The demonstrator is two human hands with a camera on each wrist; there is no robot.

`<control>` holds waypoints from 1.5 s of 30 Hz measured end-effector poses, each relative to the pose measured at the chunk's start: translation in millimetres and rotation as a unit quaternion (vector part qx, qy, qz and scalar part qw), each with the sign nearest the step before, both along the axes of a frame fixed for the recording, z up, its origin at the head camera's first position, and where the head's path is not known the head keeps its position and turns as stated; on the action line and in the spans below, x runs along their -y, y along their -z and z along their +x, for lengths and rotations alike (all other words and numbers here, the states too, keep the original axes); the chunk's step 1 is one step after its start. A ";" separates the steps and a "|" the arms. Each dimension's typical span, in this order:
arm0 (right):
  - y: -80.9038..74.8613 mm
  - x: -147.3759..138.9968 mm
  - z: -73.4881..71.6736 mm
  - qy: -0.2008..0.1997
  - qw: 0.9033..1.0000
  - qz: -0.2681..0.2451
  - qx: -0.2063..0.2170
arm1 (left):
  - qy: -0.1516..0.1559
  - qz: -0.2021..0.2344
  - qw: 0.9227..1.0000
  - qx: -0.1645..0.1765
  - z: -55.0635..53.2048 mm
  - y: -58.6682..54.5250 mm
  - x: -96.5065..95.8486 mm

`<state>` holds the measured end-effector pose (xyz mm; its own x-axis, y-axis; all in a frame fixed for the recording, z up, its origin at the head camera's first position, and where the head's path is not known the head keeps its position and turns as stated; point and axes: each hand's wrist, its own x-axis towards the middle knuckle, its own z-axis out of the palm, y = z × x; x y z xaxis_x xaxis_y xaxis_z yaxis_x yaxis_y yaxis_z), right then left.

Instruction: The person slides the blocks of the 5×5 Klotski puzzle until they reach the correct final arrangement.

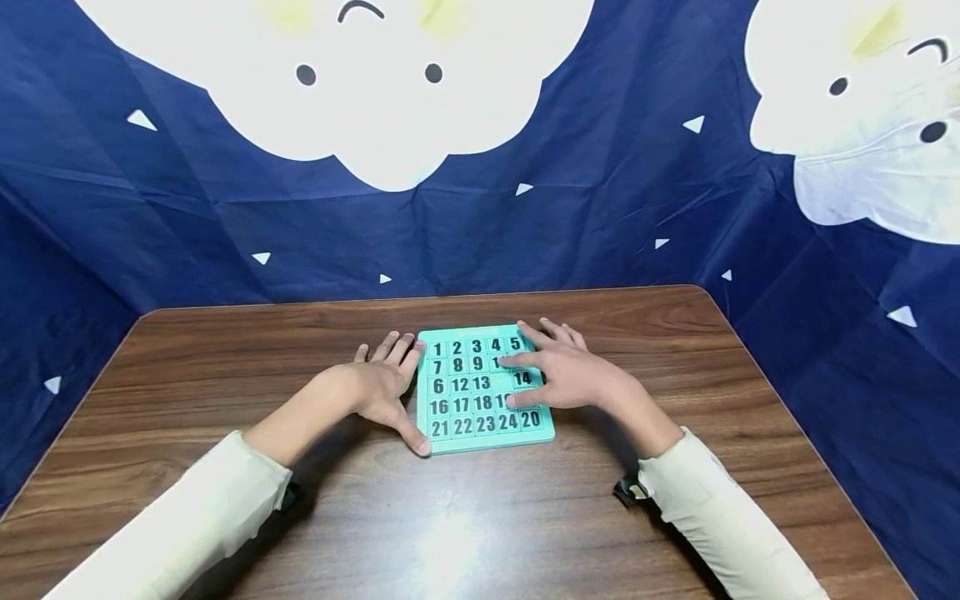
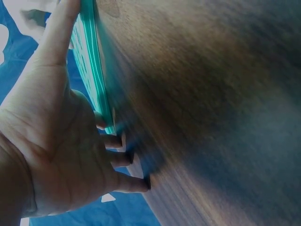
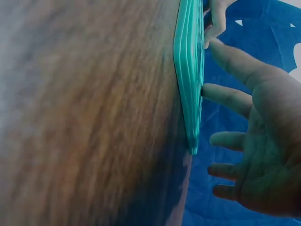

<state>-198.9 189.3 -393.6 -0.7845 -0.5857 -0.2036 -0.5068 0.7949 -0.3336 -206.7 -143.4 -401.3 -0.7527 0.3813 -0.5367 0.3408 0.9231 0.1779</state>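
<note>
A turquoise sliding number puzzle [image 1: 460, 385] lies flat on the table, its black-numbered tiles set in rows. Between tiles 13 and 14 there is a gap. My left hand [image 1: 378, 390] is spread along the puzzle's left side, thumb at the lower left corner and fingers by the upper left edge. Over the right part my right hand [image 1: 577, 375] reaches with extended fingers; the index fingertip is near tile 10 and the thumb covers part of a tile in the row below. In the right wrist view a fingertip meets the puzzle's face [image 3: 189, 80].
The brown wooden table [image 1: 225, 375] extends around the puzzle on all sides. A dark blue curtain [image 1: 465, 242] with white clouds and small triangles hangs behind and beside it. A dark strap [image 1: 630, 490] shows at the right wrist.
</note>
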 end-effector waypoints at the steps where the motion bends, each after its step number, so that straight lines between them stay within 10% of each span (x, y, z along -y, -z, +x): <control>1: -0.3 0.0 1.5 -0.001 1.000 0.001 0.004 | 0.000 0.001 1.000 -0.001 0.1 -0.1 0.0; 45: -7.6 24.5 -15.4 0.005 1.000 -0.002 -0.016 | 0.003 -0.008 1.000 0.000 -1.6 0.9 2.2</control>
